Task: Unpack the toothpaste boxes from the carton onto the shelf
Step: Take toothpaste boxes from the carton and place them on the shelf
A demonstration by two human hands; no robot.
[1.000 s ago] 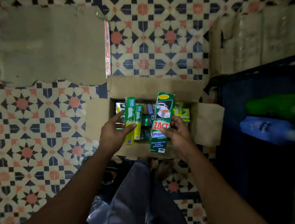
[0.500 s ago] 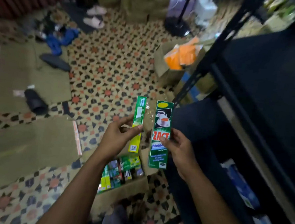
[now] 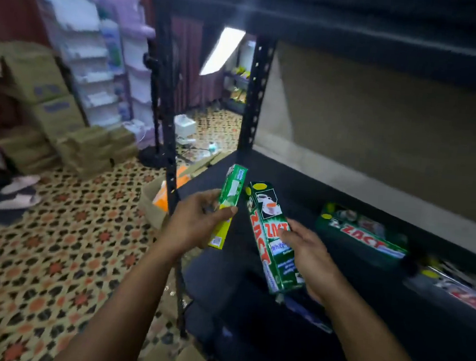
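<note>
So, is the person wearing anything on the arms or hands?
No. The left hand and the right hand are bare, without gloves. The left forearm and right forearm are bare too: no sleeves, watch or wristband in view. The blur would hide any small ring.

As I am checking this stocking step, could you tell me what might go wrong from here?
The left hand grips the slim green-and-yellow box with just a thumb across its front, so it may slip. The tilted ZACT box in the right hand could bump the other ZACT box lying on the shelf and push it askew.
</note>
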